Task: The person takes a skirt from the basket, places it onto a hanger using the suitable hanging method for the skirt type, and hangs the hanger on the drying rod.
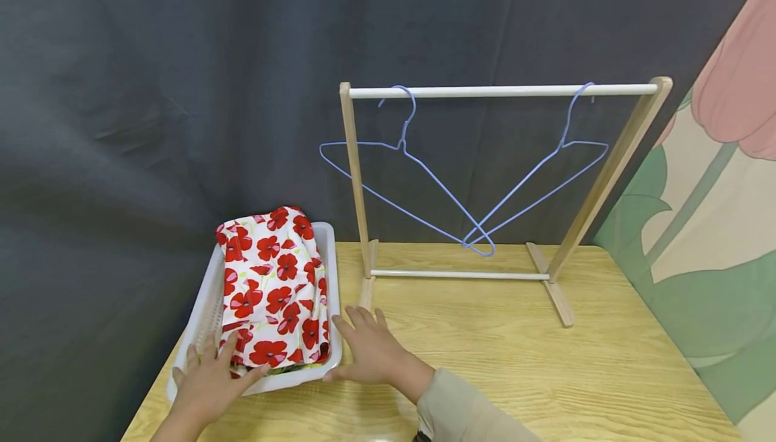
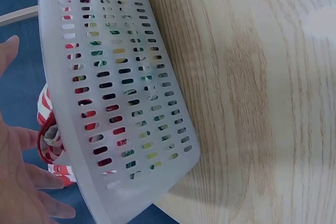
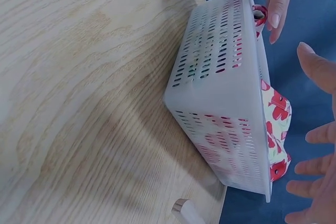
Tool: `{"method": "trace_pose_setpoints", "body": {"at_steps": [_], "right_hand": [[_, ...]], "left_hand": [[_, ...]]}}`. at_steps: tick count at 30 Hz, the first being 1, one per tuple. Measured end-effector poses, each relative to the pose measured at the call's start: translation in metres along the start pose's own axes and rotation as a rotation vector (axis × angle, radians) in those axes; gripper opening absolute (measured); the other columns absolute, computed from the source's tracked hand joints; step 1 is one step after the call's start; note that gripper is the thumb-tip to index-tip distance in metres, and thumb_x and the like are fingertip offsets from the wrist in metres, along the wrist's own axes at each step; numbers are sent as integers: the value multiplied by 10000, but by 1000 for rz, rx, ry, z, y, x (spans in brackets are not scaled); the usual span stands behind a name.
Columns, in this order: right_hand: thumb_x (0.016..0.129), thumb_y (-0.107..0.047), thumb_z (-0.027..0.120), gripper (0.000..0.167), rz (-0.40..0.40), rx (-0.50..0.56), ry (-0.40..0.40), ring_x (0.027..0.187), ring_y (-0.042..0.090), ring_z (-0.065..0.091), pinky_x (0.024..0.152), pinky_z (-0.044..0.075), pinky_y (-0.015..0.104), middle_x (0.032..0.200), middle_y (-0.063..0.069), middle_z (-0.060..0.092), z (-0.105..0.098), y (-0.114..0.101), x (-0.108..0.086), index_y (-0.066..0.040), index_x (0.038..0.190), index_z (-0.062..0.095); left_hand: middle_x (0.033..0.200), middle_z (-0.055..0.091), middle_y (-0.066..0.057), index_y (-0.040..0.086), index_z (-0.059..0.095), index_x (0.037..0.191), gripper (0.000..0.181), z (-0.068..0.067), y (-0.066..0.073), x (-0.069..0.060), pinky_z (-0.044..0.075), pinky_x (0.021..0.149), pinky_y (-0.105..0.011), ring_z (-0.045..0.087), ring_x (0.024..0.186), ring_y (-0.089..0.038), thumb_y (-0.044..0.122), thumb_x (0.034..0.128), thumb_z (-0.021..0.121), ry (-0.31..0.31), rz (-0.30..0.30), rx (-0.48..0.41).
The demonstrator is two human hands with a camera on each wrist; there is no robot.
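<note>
At the bottom of the head view, the left hand (image 1: 209,383) is over the near left corner of a white basket (image 1: 333,280), fingers spread and gripping nothing; whether they touch the cloth cannot be told. Right of it, the right hand (image 1: 372,349), below a pale sleeve (image 1: 467,408), is at the basket's near right corner, fingers wide apart and holding nothing. The basket sits lower left on a wooden table (image 1: 461,341), and a white cloth with red flowers (image 1: 275,287) lies in it, rising over the far rim. Green and yellow show through the basket's slots in the left wrist view. Farther back, right of centre, stands a wooden rack (image 1: 608,176); two blue hangers (image 1: 403,142) hang from its white top bar, their lower corners crossing. Behind are a dark curtain (image 1: 182,91) and, at far right, a wall with painted flowers (image 1: 715,226).
</note>
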State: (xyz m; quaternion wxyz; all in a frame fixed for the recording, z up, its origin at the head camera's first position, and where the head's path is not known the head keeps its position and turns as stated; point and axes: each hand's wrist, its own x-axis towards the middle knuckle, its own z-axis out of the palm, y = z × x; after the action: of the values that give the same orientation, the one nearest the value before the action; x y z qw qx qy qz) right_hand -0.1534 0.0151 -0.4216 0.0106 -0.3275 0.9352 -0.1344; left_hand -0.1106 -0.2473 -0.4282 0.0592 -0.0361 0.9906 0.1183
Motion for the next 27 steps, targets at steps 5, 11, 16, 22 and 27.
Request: {"method": "trace_pose_setpoints", "body": {"at_steps": [5, 11, 16, 22, 27], "right_hand": [[658, -618, 580, 852, -13, -1, 13, 1179, 303, 318, 942, 221, 516, 1289, 154, 357, 2, -1, 6, -104, 1301, 363], [658, -607, 591, 833, -29, -11, 19, 1171, 278, 339, 946, 253, 464, 1266, 140, 390, 4, -5, 13, -91, 1282, 395], [675, -588, 592, 785, -66, -19, 32, 1163, 254, 355, 953, 265, 401, 1260, 124, 406, 6, -9, 17, -88, 1256, 425], [698, -575, 581, 736, -113, -48, 66, 1123, 221, 401, 950, 277, 349, 1204, 104, 458, 12, -16, 24, -82, 1229, 455], [724, -527, 588, 669, -151, -56, 86, 1074, 176, 445, 939, 287, 271, 1155, 69, 500, 19, -21, 26, -67, 1198, 483]], "left_hand": [[1247, 149, -427, -74, 298, 1270, 994, -1, -4, 2, 73, 761, -735, 71, 1067, -647, 723, 686, 404, -10, -12, -20], [1245, 138, -436, -93, 271, 1273, 974, 0, -7, 4, 92, 791, -716, 79, 1069, -645, 691, 713, 417, -21, -20, -54], [1235, 155, -438, -105, 269, 1268, 969, 0, -9, 7, 134, 800, -702, 113, 1058, -647, 682, 722, 415, -19, -13, -59], [1205, 231, -435, -136, 297, 1237, 948, 4, -10, 10, 177, 838, -658, 200, 1058, -617, 654, 733, 439, 53, 31, -49], [1161, 312, -403, -142, 292, 1229, 951, 9, -9, 14, 240, 854, -606, 274, 1065, -553, 644, 723, 469, 81, 47, -77]]}}
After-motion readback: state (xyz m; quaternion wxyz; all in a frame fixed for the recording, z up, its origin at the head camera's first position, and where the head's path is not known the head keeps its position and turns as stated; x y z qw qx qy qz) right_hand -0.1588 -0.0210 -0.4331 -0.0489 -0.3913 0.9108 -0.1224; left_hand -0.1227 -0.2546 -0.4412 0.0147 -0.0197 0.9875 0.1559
